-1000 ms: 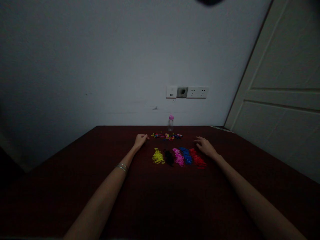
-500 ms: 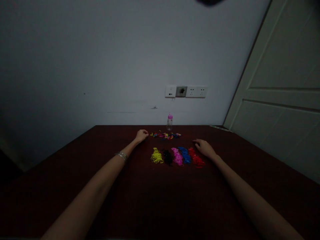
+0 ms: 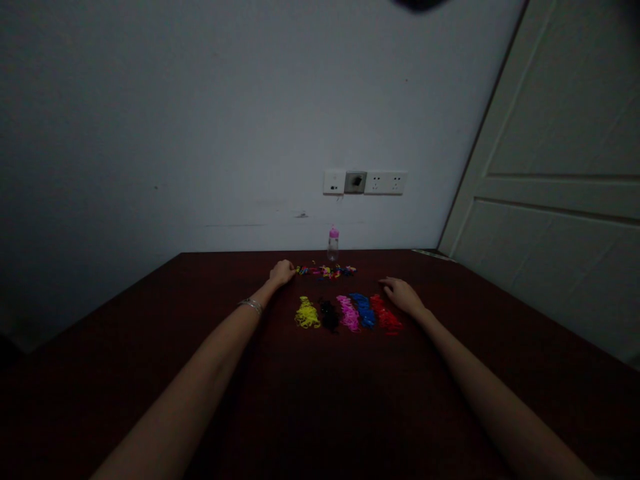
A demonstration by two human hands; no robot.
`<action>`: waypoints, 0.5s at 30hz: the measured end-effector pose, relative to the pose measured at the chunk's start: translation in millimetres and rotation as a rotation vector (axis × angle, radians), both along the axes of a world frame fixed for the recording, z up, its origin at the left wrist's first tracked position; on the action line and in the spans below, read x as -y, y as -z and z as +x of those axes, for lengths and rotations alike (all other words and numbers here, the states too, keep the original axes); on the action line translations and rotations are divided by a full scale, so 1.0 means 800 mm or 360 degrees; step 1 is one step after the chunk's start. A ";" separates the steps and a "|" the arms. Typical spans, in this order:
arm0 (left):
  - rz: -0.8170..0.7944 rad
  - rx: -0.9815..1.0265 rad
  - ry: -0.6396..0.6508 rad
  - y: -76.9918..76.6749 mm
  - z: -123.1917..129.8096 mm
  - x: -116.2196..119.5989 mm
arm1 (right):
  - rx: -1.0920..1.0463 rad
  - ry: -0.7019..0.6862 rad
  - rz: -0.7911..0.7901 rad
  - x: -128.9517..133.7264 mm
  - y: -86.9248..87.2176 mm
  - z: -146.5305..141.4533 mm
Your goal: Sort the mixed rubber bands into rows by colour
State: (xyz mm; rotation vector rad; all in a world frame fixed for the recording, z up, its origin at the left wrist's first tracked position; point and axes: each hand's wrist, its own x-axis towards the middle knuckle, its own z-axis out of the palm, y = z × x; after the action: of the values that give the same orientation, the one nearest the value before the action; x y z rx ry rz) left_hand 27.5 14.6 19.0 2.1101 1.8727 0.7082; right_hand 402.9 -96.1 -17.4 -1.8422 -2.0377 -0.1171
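Note:
My left hand (image 3: 283, 272) reaches to the far part of the table, fingers pinched together at the left end of a mixed row of small coloured rubber bands (image 3: 327, 271). Whatever lies between the fingertips is too small to make out. On the other side, my right hand (image 3: 401, 295) rests on the tabletop with fingers stretched out, just beyond the red bands (image 3: 385, 316). Left of those are heaps of blue bands (image 3: 364, 311), pink bands (image 3: 349, 313), black bands (image 3: 329, 315) and yellow bands (image 3: 307, 314).
A clear bottle with a pink cap (image 3: 333, 245) stands behind the mixed bands. The dark red table (image 3: 350, 393) meets a pale wall with a socket panel (image 3: 365, 183). A white panelled door (image 3: 550, 200) is at the right.
The view has shifted slightly, so the table things appear a little further left. My left hand has come closer to the mixed bands; my right hand stays by the red ones.

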 end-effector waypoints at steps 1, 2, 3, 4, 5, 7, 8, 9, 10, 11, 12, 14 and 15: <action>0.0004 0.0011 -0.0013 0.001 0.000 0.000 | 0.0004 0.0003 0.0002 0.000 0.000 0.000; 0.0006 0.0010 -0.0023 0.002 0.000 -0.001 | 0.0011 0.0007 0.0001 0.001 -0.001 -0.001; 0.0007 0.0003 -0.0021 0.003 0.000 -0.001 | 0.0020 0.0012 0.0000 0.001 -0.002 -0.001; 0.0012 0.0000 -0.0009 0.004 0.000 -0.001 | 0.0030 0.0016 -0.0001 0.002 -0.002 -0.001; 0.0017 0.0001 0.0010 0.004 0.000 -0.001 | 0.0039 0.0020 -0.0002 0.002 -0.002 -0.002; 0.0033 0.0015 0.0057 0.004 -0.001 -0.002 | 0.0042 0.0022 -0.0001 0.003 -0.002 -0.002; 0.0042 0.0027 0.0070 0.003 -0.001 -0.003 | 0.0036 0.0019 0.0001 0.003 -0.002 -0.002; 0.0053 0.0041 0.0073 0.001 -0.002 -0.003 | 0.0027 0.0017 0.0003 0.003 -0.001 -0.002; 0.0065 0.0057 0.0072 -0.002 -0.004 -0.004 | 0.0016 0.0016 0.0005 0.003 -0.001 -0.002; 0.0078 0.0076 0.0075 -0.005 -0.005 -0.006 | 0.0005 0.0016 0.0006 0.002 -0.001 -0.002; 0.0093 0.0101 0.0076 -0.009 -0.006 -0.007 | -0.0003 0.0013 0.0007 0.002 0.000 -0.002; 0.0112 0.0175 0.0090 -0.019 -0.009 -0.011 | -0.0002 0.0013 0.0005 0.001 0.000 -0.001; 0.0116 0.0220 0.0104 -0.025 -0.011 -0.012 | 0.0005 0.0014 0.0003 0.001 0.000 -0.001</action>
State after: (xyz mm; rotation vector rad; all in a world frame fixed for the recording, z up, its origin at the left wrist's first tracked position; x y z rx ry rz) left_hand 18.8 24.6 38.9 2.0971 1.7228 0.8954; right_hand 401.9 -97.0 -17.4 -1.8508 -2.0314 -0.1242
